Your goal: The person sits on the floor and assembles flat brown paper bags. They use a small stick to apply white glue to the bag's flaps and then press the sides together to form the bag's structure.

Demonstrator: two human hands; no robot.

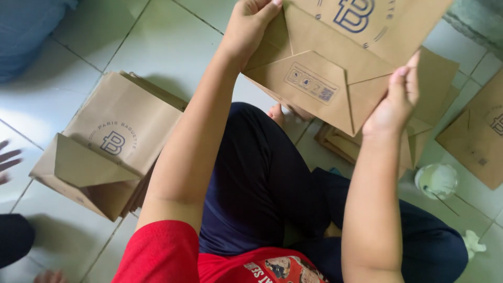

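The person sits cross-legged on a pale tiled floor (173,47) and holds a brown paper bag (335,63) up in front of them, flat and with its folded bottom turned toward the camera. The left hand (249,29) is closed on the bag's left edge, fingers curled over the top of the fold and thumb behind, out of sight. The right hand (395,102) clasps the right edge lower down, fingers laid flat along the bottom flap and pressing it; how the thumb sits behind the paper I cannot tell. The bottom's diamond fold looks closed and lying flat, with a small printed panel on the lower flap, so the step in hand appears to be pressing or checking the bottom fold of this one bag. Under the bag, near the right knee, lies a low pile of flat bags (419,141); a second stack of bags (112,144) rests on the floor to the left, its top bag showing an opened triangular fold. Another bag (479,133) lies at the right edge of the floor, and a small round white tub (436,181) stands just beside the right leg. At the far left edge the fingertips of another person's hand (8,160) show. By my judgement the next move calls for firm, even pressure along the creases while both hands keep the bag square, so the flaps do not spring open.
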